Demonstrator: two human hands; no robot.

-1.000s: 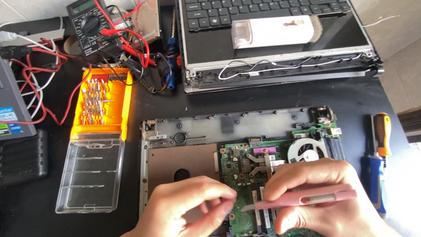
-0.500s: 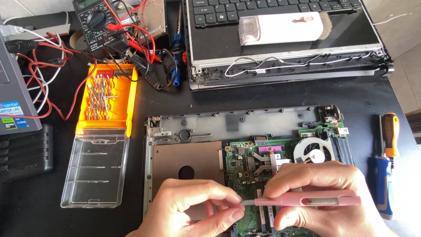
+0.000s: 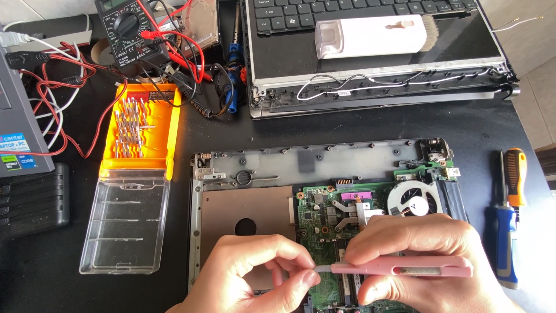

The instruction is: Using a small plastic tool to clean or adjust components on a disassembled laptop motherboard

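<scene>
Gripping a slim pink plastic tool (image 3: 399, 268), the right hand (image 3: 423, 261) wraps its fingers around the smooth, flat handle and holds it level, low over the green circuit board (image 3: 324, 232). The left hand (image 3: 255, 275) is closed too: thumb and forefinger are pinched together on the tool's pale, narrow tip, right over the lower part of the board.

That board is busy and bumpy, with small chips, copper pipes and a round grey fan (image 3: 414, 198) at its upper right corner. It sits inside a grey laptop base shell (image 3: 301, 159), matte plastic with rounded screw holes; to the left of the board lies a dull brown metal plate (image 3: 243, 211) with a round hole.

Further left of the board, well apart, an orange bit case (image 3: 142, 130) shows rows of shiny steel bits, its clear ribbed lid (image 3: 124, 226) flipped open. Right of the board, near the table's edge, lie two screwdrivers (image 3: 509, 214), orange-and-black and blue-handled. Above the board, past the shell's top rim, rests a keyboard and screen panel (image 3: 376, 52) with a white oblong brush case (image 3: 370, 36) on it.

Open black tabletop (image 3: 220, 127) runs between shell and bit case, and along the shell's upper edge.
</scene>
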